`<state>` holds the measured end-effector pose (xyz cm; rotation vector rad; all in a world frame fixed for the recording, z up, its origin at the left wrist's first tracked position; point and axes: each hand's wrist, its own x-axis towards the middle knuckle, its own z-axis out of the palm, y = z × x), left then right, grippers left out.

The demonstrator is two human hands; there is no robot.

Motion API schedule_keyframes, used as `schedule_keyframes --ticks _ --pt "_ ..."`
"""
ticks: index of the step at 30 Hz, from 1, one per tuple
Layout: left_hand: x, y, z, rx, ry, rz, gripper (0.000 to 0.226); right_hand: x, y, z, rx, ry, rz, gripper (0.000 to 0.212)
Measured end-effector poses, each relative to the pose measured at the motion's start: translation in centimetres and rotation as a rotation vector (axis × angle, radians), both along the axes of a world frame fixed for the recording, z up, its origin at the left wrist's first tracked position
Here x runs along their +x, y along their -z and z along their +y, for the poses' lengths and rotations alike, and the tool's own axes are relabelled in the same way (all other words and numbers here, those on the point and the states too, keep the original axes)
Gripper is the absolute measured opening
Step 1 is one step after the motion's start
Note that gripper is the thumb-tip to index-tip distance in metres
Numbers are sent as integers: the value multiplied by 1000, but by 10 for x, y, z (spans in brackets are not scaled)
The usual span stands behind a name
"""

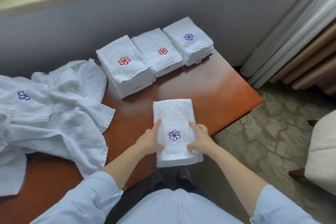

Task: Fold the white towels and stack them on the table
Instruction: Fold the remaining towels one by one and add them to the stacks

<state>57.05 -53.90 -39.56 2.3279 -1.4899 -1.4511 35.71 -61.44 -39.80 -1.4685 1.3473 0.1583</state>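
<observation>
Three stacks of folded white towels sat side by side at the far edge of a wooden table point(209, 85): the left stack point(125, 71) and middle stack point(158, 60) showed red flower emblems, the right stack point(189, 45) a blue one. At the near edge, the left hand point(149, 140) and right hand point(200, 142) each gripped a long side of a folded towel point(172, 114) bearing a purple emblem. A heap of unfolded towels point(63, 114) lay to the left.

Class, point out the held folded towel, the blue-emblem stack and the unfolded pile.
held folded towel point(173, 112): head view, bare upper half.
blue-emblem stack point(188, 36): head view, top towel's emblem.
unfolded pile point(69, 111): head view, middle of heap.
</observation>
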Motion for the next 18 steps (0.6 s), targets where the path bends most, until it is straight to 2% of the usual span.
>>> schedule_keyframes --ticks 6,9,13,18 --pt "-1 -9 4 1 -121 221 111 -3 -9 -2 148 11 -27 103" --pt "4 -14 1 18 -117 294 111 -3 -19 -5 212 -8 -41 109" --pt "12 -23 -4 12 -76 316 114 -1 -26 -3 217 -22 -62 111" --pt "21 -31 -13 -42 37 299 122 -4 -36 -3 129 29 -155 107"
